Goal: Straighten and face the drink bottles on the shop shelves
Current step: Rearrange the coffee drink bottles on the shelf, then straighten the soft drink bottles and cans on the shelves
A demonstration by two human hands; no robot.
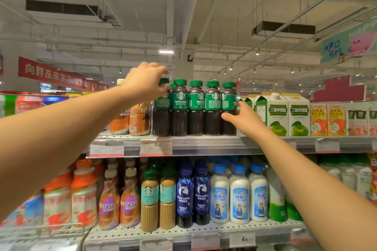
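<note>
On the top shelf [204, 144] stand 5 dark coffee bottles with green caps in a row, between orange bottles [130, 122] and apple juice cartons [285, 114]. The left hand [145, 82] reaches over the leftmost bottle [161, 116], fingers curled around its cap. The right hand [243, 119] rests against the rightmost bottle [228, 116], thumb and fingers apart and fairly straight along its side.
</note>
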